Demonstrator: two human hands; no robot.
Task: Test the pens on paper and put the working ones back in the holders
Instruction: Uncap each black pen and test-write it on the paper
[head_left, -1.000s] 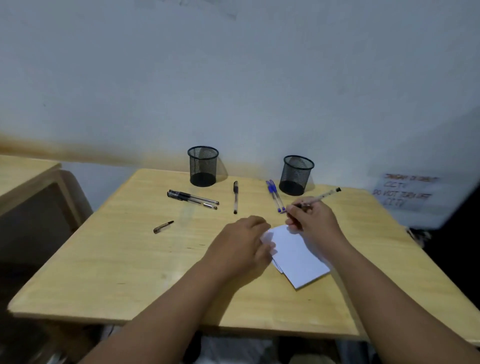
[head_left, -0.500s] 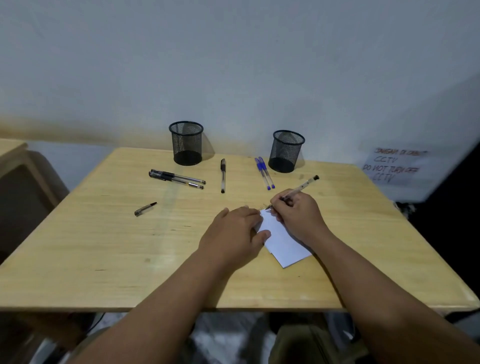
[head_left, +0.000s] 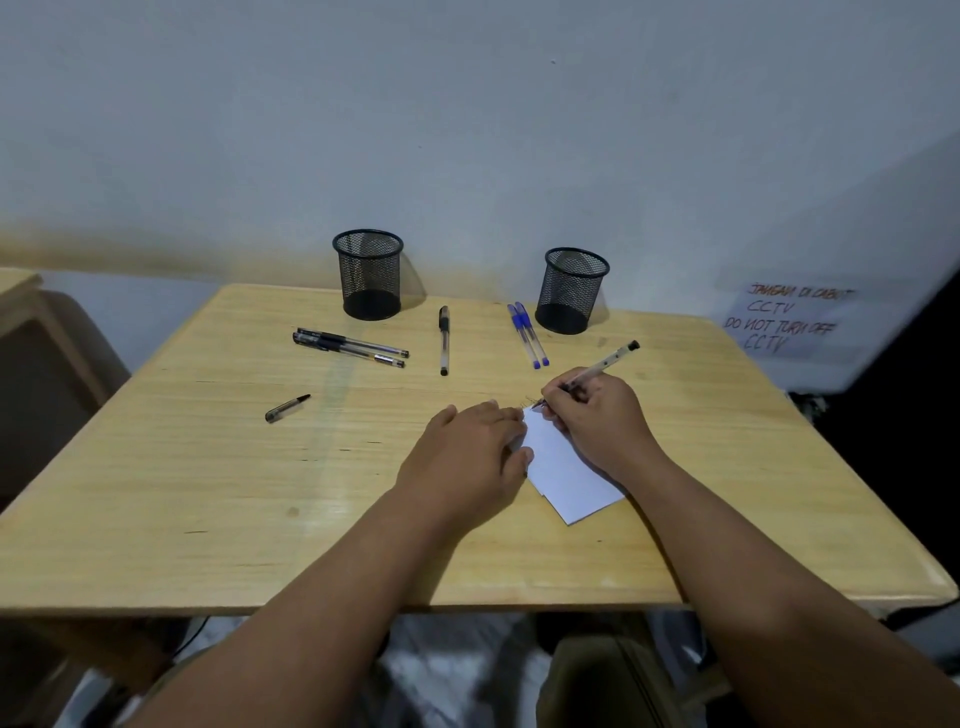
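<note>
My right hand (head_left: 597, 421) grips a clear pen (head_left: 605, 361), its tip down at the far corner of the white paper (head_left: 563, 478). My left hand (head_left: 467, 457) lies flat on the paper's left edge and presses it to the wooden table (head_left: 208, 493). Two black mesh holders stand at the back, the left holder (head_left: 368, 274) and the right holder (head_left: 571, 291). Two dark pens (head_left: 350, 345) lie left of centre, a black pen (head_left: 444, 340) in the middle, two blue pens (head_left: 527, 335) beside the right holder. A pen cap (head_left: 287, 408) lies apart on the left.
A white wall runs behind the table. A handwritten paper sign (head_left: 784, 317) hangs at the right, beside a dark area. Another wooden table's edge (head_left: 21, 291) shows at far left. The near table edge is just below my forearms.
My right hand has lowered the pen from above the table to the paper's far corner. The camera view has shifted; my left hand stays on the paper.
</note>
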